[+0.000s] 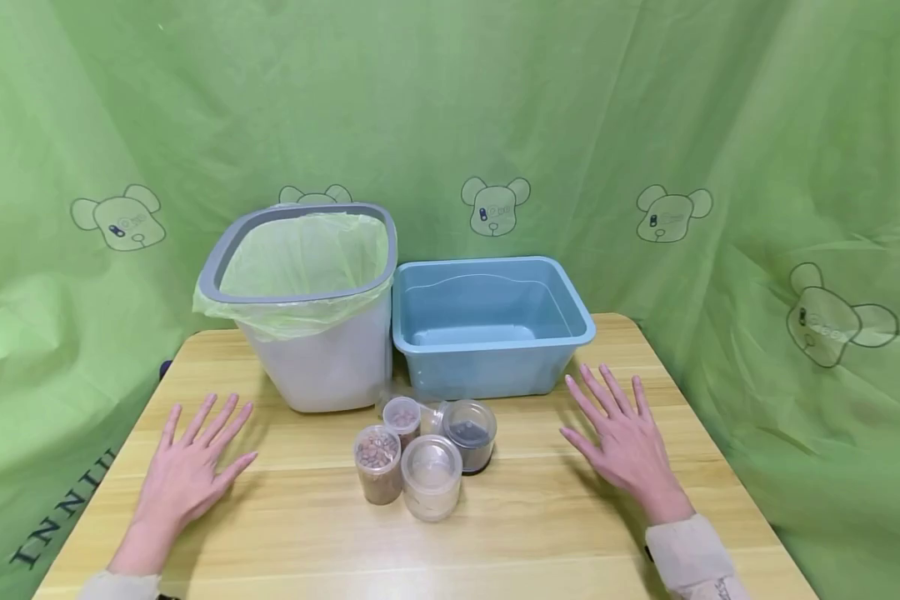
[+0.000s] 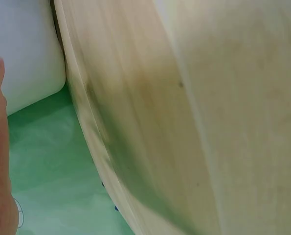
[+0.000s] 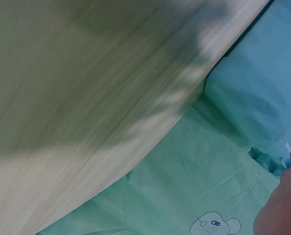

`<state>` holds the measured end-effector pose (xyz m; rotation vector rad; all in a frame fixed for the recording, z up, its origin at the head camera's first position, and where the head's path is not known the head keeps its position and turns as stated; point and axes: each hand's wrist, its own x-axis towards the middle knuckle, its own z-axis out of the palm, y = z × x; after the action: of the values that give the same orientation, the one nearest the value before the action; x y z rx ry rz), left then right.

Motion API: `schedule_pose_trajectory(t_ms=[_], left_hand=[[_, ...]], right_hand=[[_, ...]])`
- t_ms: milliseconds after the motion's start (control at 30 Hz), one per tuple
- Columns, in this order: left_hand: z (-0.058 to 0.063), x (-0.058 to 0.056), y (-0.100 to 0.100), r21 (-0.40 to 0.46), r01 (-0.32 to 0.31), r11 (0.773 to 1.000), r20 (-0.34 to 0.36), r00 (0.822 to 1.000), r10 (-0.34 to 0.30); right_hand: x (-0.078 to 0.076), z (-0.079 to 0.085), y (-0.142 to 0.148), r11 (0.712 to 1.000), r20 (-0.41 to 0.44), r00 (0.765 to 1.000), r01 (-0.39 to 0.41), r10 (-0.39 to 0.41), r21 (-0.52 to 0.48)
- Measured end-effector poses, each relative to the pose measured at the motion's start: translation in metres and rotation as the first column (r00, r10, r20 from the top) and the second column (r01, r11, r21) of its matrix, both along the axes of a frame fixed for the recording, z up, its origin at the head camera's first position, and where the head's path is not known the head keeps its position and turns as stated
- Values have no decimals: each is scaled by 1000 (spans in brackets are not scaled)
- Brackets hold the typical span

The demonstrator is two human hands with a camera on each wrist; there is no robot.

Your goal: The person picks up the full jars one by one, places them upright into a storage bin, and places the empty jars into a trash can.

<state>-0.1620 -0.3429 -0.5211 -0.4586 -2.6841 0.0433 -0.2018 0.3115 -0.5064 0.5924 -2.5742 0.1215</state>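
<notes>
Left hand: your left hand is over the left side of the table, back up, its fingers straight and spread, with nothing in them
Right hand: your right hand is over the other side in the same way, all fingers fanned, holding nothing
Jars: 4 stand upright in a tight cluster between your hands, their tall axes vertical; the bean jar is nearest your left thumb, the clear jar is at the front, the small jar is just behind, and the dark jar is on the right
Clear plastic piece: some clear plastic shows behind the jars, partly hidden; you cannot tell its shape or long axis from here
Nearer hand: your right, by the look of it; the dark jar lies to the left of that thumb, while the bean jar lies to the right of your left thumb across a wider gap
Containers: the lined bin and the blue tub stand side by side behind the jars, bin on the left
Wrist views: neither shows the jars
</notes>
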Motion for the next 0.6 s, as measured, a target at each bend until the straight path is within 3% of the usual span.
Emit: schedule_pose_trajectory(t_ms=[267,600], left_hand=[[4,0,10,46,-4,999,5,1000,3],[18,2,58,209,66,976,37,996,-75]], right_hand=[[0,7,-2,999,16,1000,5,-5,-31],[-12,37,-6,987,24,999,30,-27,-156]])
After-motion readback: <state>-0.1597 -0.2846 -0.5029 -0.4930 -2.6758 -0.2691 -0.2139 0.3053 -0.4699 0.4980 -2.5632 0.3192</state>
